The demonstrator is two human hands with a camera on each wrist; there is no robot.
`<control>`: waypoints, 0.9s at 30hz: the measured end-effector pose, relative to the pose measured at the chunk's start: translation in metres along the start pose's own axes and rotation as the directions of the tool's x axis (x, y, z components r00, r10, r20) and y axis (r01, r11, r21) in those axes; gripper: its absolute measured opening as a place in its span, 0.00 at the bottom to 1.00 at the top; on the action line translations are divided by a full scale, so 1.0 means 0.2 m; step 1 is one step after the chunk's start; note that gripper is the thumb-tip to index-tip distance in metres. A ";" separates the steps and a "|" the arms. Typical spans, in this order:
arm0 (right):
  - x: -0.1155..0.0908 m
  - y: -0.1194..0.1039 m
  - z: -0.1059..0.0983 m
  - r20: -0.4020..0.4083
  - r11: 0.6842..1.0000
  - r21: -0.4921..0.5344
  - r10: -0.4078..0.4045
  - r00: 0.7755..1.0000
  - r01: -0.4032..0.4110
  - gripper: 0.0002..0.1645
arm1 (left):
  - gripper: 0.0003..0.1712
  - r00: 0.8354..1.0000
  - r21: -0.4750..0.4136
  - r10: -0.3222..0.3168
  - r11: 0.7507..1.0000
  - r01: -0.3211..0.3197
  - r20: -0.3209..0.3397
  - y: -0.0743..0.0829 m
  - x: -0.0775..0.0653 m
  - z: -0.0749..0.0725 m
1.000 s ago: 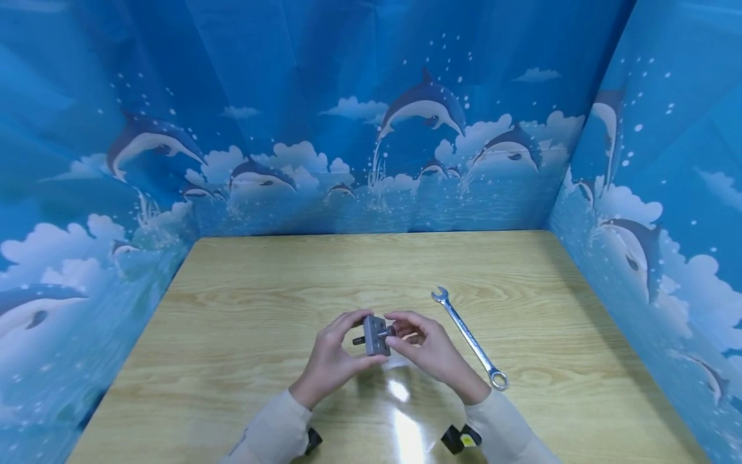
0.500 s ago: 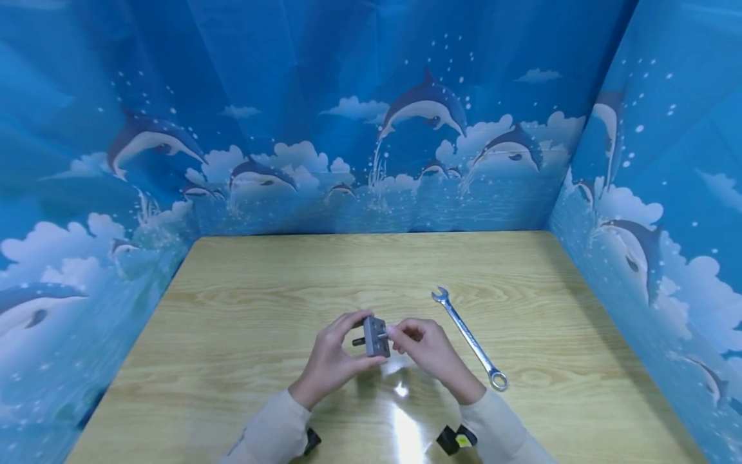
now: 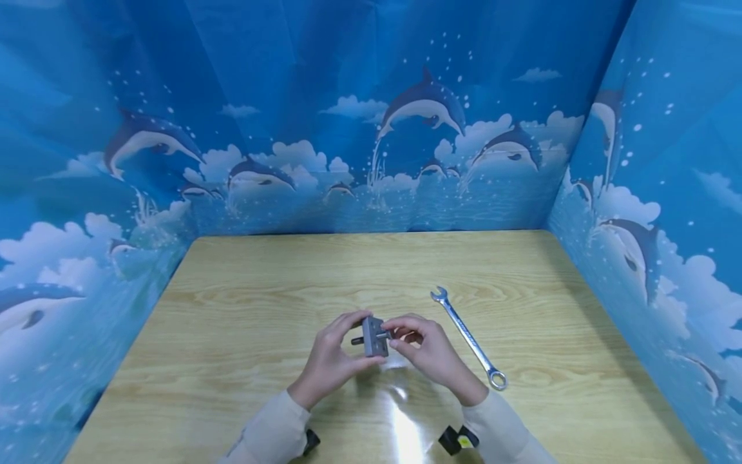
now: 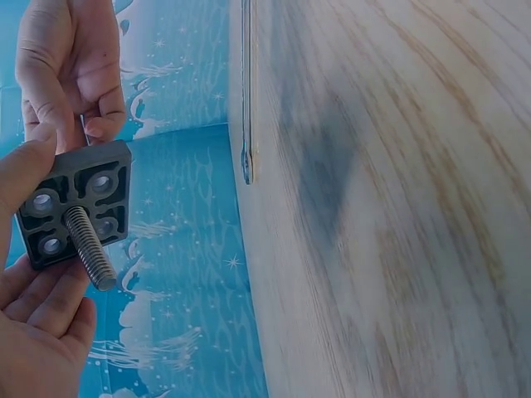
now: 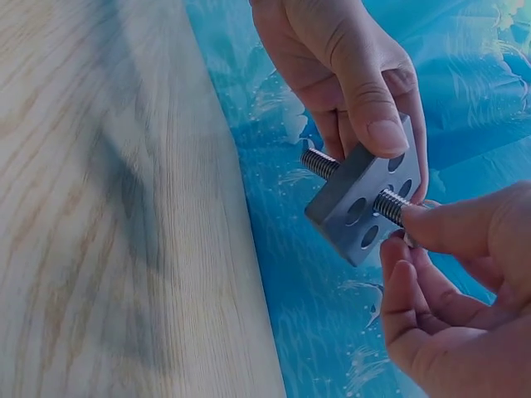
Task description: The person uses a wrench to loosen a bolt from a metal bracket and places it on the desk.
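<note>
My left hand (image 3: 330, 364) grips a grey square plate (image 3: 370, 338) by its edges, above the table. Holes surround the plate's centre, and a threaded bolt (image 5: 390, 205) passes through the middle. One end of the bolt (image 4: 90, 249) sticks out on the left, ribbed side of the plate. On the other side, my right hand (image 3: 431, 353) pinches the bolt's opposite end between thumb and fingers. Those fingers hide that end, so its shape cannot be made out. In the right wrist view, the left thumb (image 5: 377, 116) presses on the plate's upper edge.
A combination wrench (image 3: 469, 338) lies on the wood-grain table (image 3: 261, 277), right of the right hand. Blue dolphin-printed sheets (image 3: 290, 116) wall in the back and both sides. Small black devices (image 3: 455, 440) sit at the wrists.
The right thumb and fingers roll around the bolt's end: half a second ago the thumb lay further forward, now it is drawn back. The left hand holds the plate nearly still.
</note>
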State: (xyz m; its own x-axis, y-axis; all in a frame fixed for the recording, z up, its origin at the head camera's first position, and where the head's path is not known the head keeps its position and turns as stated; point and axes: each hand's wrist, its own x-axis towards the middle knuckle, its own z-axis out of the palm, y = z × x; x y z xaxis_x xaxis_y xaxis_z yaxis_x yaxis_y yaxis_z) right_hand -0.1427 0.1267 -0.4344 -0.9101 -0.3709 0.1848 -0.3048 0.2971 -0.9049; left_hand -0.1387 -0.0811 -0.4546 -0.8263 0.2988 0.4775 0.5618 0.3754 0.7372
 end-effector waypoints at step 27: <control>0.02 0.01 0.00 0.068 0.953 0.156 0.252 0.965 -0.260 0.19 | 0.44 1.000 0.027 0.010 1.000 -0.010 0.003 0.00 -0.01 0.01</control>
State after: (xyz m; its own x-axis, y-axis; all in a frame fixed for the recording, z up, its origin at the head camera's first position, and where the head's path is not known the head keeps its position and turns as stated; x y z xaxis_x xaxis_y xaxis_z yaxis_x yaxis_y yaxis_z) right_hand -0.1472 0.1266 -0.4360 -0.9363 -0.3428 -0.0757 -0.0101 0.2419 -0.9703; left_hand -0.1379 -0.0804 -0.4567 -0.8206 0.3050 0.4833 0.5708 0.3960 0.7193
